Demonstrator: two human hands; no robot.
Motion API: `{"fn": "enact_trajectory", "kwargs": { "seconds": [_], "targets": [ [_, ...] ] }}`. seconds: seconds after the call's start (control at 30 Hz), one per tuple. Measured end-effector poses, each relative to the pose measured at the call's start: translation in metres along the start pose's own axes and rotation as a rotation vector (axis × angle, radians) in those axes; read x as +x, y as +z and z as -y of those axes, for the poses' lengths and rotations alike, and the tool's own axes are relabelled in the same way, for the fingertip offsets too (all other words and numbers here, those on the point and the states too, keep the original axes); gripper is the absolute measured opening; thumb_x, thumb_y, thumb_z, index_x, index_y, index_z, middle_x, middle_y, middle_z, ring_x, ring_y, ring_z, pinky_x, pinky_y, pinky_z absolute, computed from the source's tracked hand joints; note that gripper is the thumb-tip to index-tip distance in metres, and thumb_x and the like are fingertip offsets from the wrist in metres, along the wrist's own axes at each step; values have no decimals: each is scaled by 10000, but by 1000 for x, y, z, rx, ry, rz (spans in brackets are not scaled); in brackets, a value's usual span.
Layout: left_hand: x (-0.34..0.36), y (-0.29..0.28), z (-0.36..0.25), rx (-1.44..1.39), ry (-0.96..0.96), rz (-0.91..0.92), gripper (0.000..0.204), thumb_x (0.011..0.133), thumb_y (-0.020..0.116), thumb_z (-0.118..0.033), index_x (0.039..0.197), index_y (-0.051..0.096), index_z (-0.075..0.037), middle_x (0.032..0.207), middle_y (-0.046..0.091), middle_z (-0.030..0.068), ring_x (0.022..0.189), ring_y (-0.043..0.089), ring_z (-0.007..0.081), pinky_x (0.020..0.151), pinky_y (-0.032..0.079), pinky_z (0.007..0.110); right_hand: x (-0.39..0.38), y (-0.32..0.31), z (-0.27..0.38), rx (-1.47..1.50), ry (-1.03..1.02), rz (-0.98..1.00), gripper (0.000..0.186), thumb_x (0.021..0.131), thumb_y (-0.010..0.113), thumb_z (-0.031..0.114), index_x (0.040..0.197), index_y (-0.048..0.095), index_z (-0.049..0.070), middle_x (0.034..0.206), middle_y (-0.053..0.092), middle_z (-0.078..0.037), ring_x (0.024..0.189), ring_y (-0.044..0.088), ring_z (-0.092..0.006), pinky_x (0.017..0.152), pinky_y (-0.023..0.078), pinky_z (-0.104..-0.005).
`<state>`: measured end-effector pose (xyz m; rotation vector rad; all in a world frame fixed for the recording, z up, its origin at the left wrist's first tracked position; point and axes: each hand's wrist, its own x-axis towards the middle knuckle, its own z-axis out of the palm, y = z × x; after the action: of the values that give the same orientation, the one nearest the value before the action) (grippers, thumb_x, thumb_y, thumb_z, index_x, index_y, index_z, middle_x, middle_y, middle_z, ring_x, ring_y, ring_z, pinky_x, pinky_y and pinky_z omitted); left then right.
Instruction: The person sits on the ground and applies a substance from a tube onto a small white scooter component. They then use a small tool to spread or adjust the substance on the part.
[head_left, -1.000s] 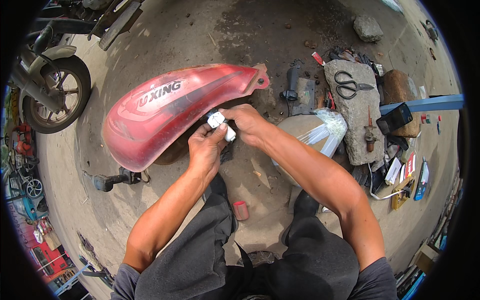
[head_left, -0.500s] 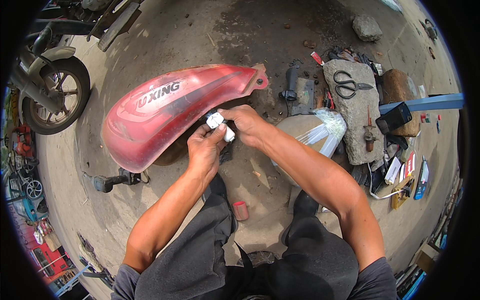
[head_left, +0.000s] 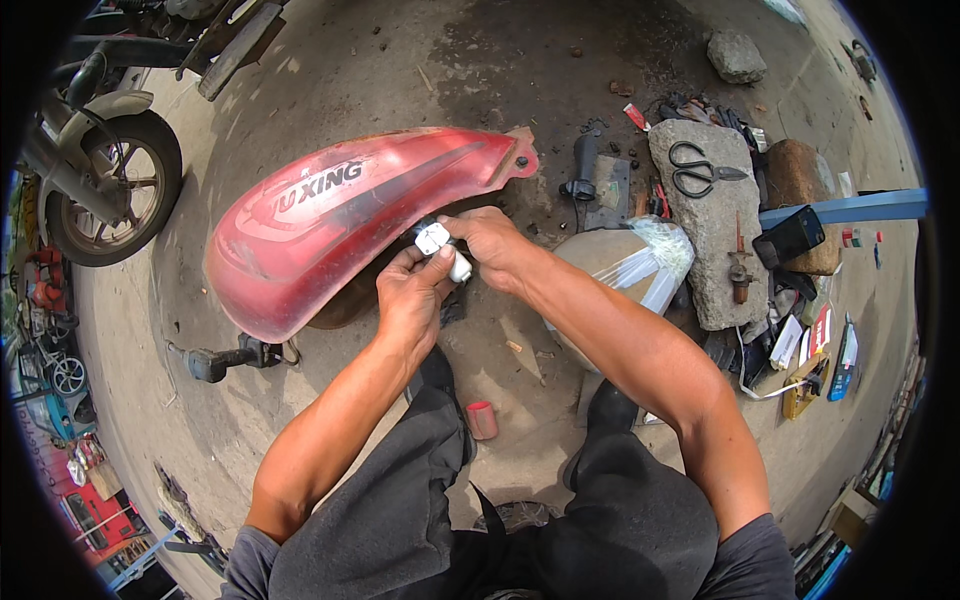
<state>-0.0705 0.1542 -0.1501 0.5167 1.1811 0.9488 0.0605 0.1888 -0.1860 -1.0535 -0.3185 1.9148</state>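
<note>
My left hand [head_left: 412, 300] is closed on a small white fitting [head_left: 436, 240] with a squarish face and a rounded cylindrical end, thumb pressed on it. From the right, my right hand [head_left: 485, 245] has its fingers closed at the top of the same fitting, beside a dark part mostly hidden behind it. Both hands are just below the lower edge of a dented red fuel tank [head_left: 345, 225], which lies on its side on the concrete.
A motorcycle wheel [head_left: 112, 190] stands left; a dark tool [head_left: 210, 365] lies below the tank. At right are a stone slab [head_left: 705, 280] with black scissors [head_left: 700, 170], a power tool [head_left: 582, 170], a phone [head_left: 790, 238] and a tape-patched round object [head_left: 640, 265]. A red cylinder [head_left: 481, 421] sits between my feet.
</note>
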Motion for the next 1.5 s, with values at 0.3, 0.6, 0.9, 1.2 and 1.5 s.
{"fn": "enact_trajectory", "kwargs": {
  "seconds": [0.3, 0.6, 0.9, 1.2, 1.5],
  "targets": [
    [0, -2, 0, -6, -2, 2, 273, 905, 678, -49, 1133, 560, 43, 1023, 644, 92, 908, 648, 182, 843, 555, 372, -2, -3, 3, 58, 42, 16, 175, 905, 641, 93, 917, 670, -79, 880, 675, -143, 746, 644, -208, 628, 534, -364],
    [1, -4, 1, -14, 5, 11, 275, 905, 675, -43, 1137, 557, 46, 1042, 645, 105, 922, 647, 187, 860, 553, 378, 0, 1, 4, -4, 31, -11, 180, 909, 632, 96, 889, 656, -82, 874, 670, -153, 752, 648, -217, 634, 536, -371],
    [-1, -1, 0, 3, -7, -14, 263, 913, 664, -44, 1137, 558, 47, 1048, 642, 105, 934, 648, 191, 871, 552, 380, -2, -2, 0, 28, 36, 11, 203, 917, 635, 117, 883, 658, -82, 875, 668, -146, 746, 629, -202, 643, 521, -364],
    [2, -4, 2, -11, 1, 6, 260, 908, 671, -44, 1128, 563, 44, 1044, 648, 104, 928, 652, 189, 865, 557, 372, 3, 1, 0, -4, 26, -8, 203, 919, 620, 109, 855, 643, -82, 843, 655, -141, 720, 628, -205, 610, 517, -370],
    [-1, -1, -1, -5, -8, -7, 268, 912, 666, -43, 1135, 553, 52, 1047, 644, 107, 921, 650, 191, 861, 556, 379, -3, 1, 1, 29, 35, -4, 213, 925, 614, 121, 884, 649, -86, 861, 663, -143, 716, 632, -204, 612, 520, -370]
  ]
}}
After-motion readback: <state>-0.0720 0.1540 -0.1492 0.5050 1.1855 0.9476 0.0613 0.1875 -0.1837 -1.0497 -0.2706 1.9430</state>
